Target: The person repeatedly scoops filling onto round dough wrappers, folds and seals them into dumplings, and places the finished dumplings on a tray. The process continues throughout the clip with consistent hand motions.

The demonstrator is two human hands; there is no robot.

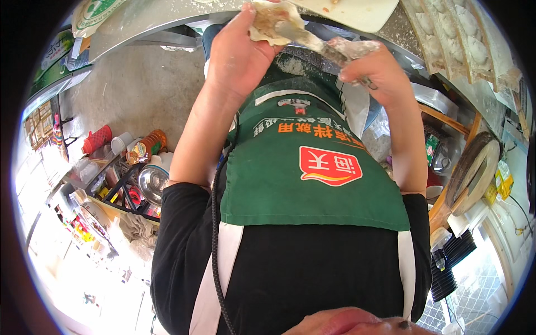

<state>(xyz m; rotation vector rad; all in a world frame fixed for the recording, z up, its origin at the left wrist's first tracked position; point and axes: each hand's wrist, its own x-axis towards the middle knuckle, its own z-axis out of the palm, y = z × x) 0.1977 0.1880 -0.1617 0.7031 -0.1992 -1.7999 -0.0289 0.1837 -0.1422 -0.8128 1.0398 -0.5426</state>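
Note:
At the top of the head view my left hand (243, 58) cups a thin, floury dough wrapper (268, 15) with pale filling on it. My right hand (375, 70) is closed round the handle of a narrow metal spatula (334, 54), coated with flour and paste. The far end of the spatula lies on the filling in the wrapper. White flour or dough sticks to my right fingers. Both hands are held in front of my green apron (290, 195), close to the near edge of a metal worktable (151, 30).
Trays of filled dumplings (455, 36) stand on the worktable at upper right. A pale board (357, 12) lies at the top centre. Floor-level shelving with jars (151, 146) and a metal bowl (152, 183) is at my left. A round wooden board (474, 173) leans at the right.

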